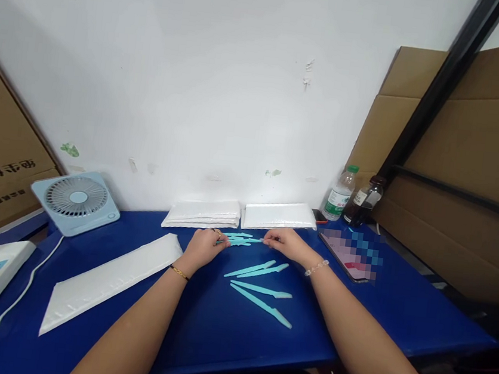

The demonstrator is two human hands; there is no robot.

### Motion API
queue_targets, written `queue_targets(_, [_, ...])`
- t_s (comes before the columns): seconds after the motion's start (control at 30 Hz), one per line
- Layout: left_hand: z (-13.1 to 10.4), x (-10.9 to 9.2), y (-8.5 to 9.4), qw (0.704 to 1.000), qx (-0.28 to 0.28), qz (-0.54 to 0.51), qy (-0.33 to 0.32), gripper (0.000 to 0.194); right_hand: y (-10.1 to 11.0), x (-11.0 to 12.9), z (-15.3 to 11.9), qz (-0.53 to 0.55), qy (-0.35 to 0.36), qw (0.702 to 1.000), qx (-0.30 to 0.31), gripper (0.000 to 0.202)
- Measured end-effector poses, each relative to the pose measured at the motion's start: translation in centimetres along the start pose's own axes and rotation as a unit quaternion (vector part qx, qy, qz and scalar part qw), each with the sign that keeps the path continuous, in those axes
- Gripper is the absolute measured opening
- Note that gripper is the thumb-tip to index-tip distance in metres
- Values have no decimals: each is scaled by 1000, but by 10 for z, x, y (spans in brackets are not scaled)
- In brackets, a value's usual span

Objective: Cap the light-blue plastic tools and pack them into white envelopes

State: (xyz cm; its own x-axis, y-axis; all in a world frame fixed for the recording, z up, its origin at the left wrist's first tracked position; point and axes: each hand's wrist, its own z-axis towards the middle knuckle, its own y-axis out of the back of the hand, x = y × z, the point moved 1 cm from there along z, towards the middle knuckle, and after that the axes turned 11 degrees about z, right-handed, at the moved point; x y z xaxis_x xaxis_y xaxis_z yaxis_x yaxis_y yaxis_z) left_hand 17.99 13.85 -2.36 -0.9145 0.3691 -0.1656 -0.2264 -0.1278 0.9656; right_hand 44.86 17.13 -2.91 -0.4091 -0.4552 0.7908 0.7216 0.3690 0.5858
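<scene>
Several turquoise eyebrow razors (240, 239) lie bunched together between my two hands at the back of the table. My left hand (206, 247) is closed around the handle ends at the bunch's left side; how many it grips is hidden. With finger and thumb, my right hand (285, 243) pinches the pale capped tip of one razor from the right. Nearer to me, more eyebrow razors (260, 290) are fanned out on the blue tabletop (214, 339), handles to the left and pale blade ends to the right.
White packets (204, 213) and another white packet (278, 215) stand along the wall. A long white packet (110, 279) lies left of my arm. A fan (75, 200) stands at the left, a phone (345, 255) and bottles (339, 194) at the right. A cable (23, 296) crosses the left side.
</scene>
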Motion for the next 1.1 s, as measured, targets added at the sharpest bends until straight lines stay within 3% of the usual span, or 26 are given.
queue_targets(0.17, [0, 14, 2, 998, -23, 45, 38, 23, 16, -3, -6, -55, 9, 998, -25, 23])
queue_targets(0.33, [-4, -3, 3, 999, -35, -1, -12, 30, 5, 7, -11, -65, 36, 989, 128, 20])
queue_targets(0.4, [-6, -15, 2, 998, -10, -31, -56, 31, -1, 8, -10, -80, 27, 985, 148, 15])
queue_targets(0.57, [-7, -34, -2, 991, 50, -13, -125, 30, -9, 14, -7, -60, -2, 993, 105, 10])
queue_targets(0.8, [-3, -10, 7, 995, 6, 83, -49, 29, 11, 1, -6, -22, -11, 1000, -7, 10])
queue_targets(0.9, [-4, 1, 9, 996, -25, 81, -9, 24, 25, -4, -11, -21, -31, 999, -36, 21])
queue_targets(0.93, [-5, 1, 9, 997, -34, 75, -2, 25, 28, -4, -13, -25, -30, 999, -13, 26])
queue_targets(1.0, [-6, -2, 9, 997, -43, 60, -4, 29, 29, -1, -18, -31, -44, 995, 88, 31])
queue_targets(1.1, [-8, -13, 9, 999, -33, 29, -32, 25, 23, 4, -22, -47, -100, 966, 234, 30])
